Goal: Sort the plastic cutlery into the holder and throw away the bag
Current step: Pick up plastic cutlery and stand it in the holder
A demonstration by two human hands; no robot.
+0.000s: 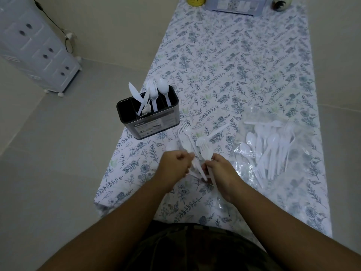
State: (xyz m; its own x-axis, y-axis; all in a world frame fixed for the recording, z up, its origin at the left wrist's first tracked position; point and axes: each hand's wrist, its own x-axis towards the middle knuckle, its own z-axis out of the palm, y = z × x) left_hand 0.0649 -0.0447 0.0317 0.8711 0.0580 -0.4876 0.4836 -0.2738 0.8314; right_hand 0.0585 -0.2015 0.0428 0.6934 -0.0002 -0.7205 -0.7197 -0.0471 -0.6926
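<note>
A black and silver cutlery holder [156,122] stands at the table's left edge with white knives, forks and a spoon upright in separate compartments. My left hand [174,163] and my right hand [220,169] meet in front of it, both closed around a bunch of white plastic cutlery [192,143] whose fork and spoon ends fan upward. To the right lies a clear plastic bag [273,149] holding several more white spoons and forks.
The table wears a floral cloth [244,65]. At its far end sit a yellow cup [196,0], a pale tray [234,5] and a dark jar [281,3]. A white drawer cabinet [37,47] stands on the floor at left.
</note>
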